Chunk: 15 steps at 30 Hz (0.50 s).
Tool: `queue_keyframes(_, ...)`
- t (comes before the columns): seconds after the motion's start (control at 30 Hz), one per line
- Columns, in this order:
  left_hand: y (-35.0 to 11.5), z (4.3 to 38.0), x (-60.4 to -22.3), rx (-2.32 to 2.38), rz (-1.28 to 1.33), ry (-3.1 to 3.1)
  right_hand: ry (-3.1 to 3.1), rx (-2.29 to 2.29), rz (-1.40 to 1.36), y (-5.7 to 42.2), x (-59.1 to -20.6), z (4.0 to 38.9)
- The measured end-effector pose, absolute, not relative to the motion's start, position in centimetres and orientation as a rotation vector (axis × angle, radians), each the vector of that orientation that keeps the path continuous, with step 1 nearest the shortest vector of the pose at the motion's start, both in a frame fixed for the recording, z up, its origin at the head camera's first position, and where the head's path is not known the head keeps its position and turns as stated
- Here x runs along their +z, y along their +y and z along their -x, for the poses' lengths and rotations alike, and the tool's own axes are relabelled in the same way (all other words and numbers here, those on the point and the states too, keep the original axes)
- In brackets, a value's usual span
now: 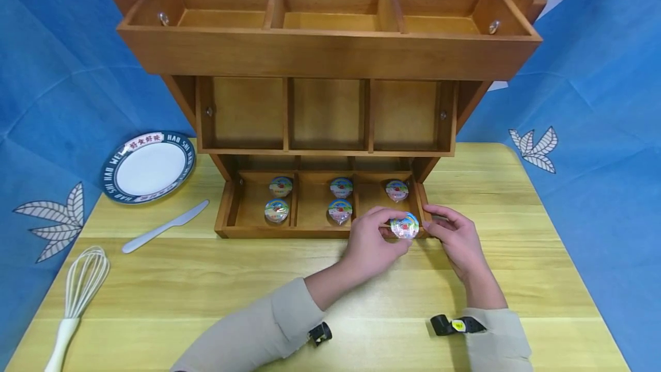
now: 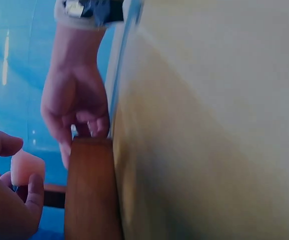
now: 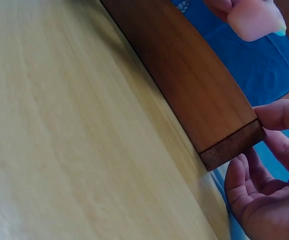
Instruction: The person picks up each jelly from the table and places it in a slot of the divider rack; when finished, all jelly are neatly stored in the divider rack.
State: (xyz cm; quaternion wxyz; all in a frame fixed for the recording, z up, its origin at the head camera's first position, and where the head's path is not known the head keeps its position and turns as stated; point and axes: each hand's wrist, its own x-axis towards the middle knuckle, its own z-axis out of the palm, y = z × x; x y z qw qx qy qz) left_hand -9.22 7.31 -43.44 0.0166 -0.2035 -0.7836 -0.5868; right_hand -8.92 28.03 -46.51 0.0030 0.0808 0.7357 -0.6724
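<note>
My left hand [image 1: 373, 243] pinches a small jelly cup [image 1: 405, 226] with a printed foil lid, above the front of the right compartment in the rack's bottom tray. In the left wrist view the jelly cup [image 2: 27, 168] shows a pale pink, tapered body between thumb and fingers. My right hand [image 1: 458, 240] grips the front right corner of the wooden rack [image 1: 330, 55], thumb and fingertips against its end wall [image 3: 237, 142]. Similar cups stand in the tray: two in the left compartment, two in the middle, and one jelly cup [image 1: 396, 190] at the back of the right.
Bare compartments make up the rack's middle and top tiers, which overhang the bottom tray. Left of the rack lie a dark-rimmed plate [image 1: 150, 168], a pale table knife [image 1: 165, 227] and a white whisk [image 1: 77, 303]. Blue cloth [image 1: 594, 102] surrounds the wooden table [image 1: 516, 257].
</note>
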Motion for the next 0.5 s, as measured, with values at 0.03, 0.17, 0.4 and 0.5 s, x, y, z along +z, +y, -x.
queue_keyframes(0.03,7.3,9.6,-43.3,-1.828,0.626,-2.435,2.308,-2.106,-0.256,28.0,-46.5,8.9)
queue_keyframes(0.17,7.6,11.3,-43.1,-1.876,0.573,-2.445,2.319,-2.089,-0.269,28.0,-46.5,8.9)
queue_keyframes(0.4,8.6,13.5,-43.9,-1.848,0.475,-2.523,2.309,-2.088,-0.267,28.0,-46.5,9.0)
queue_keyframes(0.5,9.0,14.2,-44.2,-1.755,0.457,-2.6,2.313,-2.087,-0.264,28.0,-46.5,9.0)
